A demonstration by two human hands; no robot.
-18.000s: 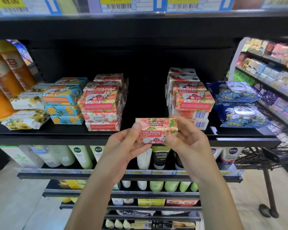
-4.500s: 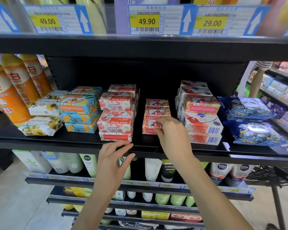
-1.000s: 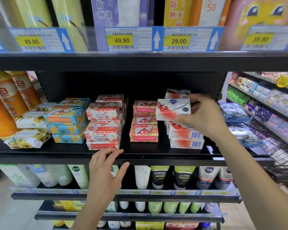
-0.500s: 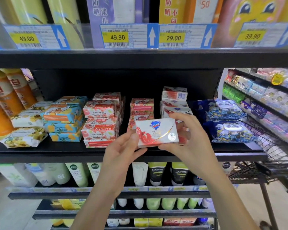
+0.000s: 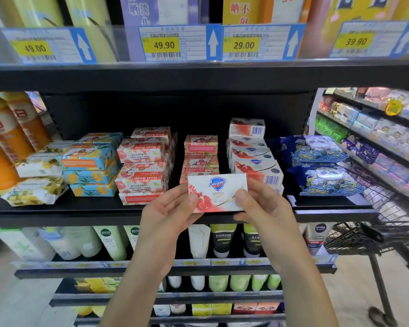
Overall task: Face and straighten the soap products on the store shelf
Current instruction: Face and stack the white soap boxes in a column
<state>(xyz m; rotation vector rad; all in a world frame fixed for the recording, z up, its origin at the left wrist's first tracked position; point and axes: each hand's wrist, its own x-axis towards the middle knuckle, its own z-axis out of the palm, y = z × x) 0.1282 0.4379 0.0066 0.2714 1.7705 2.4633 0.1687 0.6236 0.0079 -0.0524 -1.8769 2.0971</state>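
Note:
Both hands hold a white Safeguard soap box (image 5: 219,188) with a red pomegranate print, front face toward me, in front of the black shelf (image 5: 80,215). My left hand (image 5: 172,214) pinches its left end and my right hand (image 5: 262,208) pinches its right end. Behind it a stack of the same Safeguard boxes (image 5: 253,159) stands unevenly, the top one (image 5: 247,127) showing its barcode. To the left are a small pink goat soap stack (image 5: 201,153) and a taller goat soap stack (image 5: 143,165) with upside-down labels.
Blue-and-orange soap packs (image 5: 90,164), white-and-yellow packs (image 5: 36,178) and orange bottles (image 5: 7,135) fill the shelf's left. Blue panda wipe packs (image 5: 321,166) lie at the right. A wire shopping cart (image 5: 368,234) stands at the right; tubes line the lower shelves.
The Safeguard box came off the right stack in my right hand, my left hand left the shelf edge to take its other end, and the box now faces me squarely.

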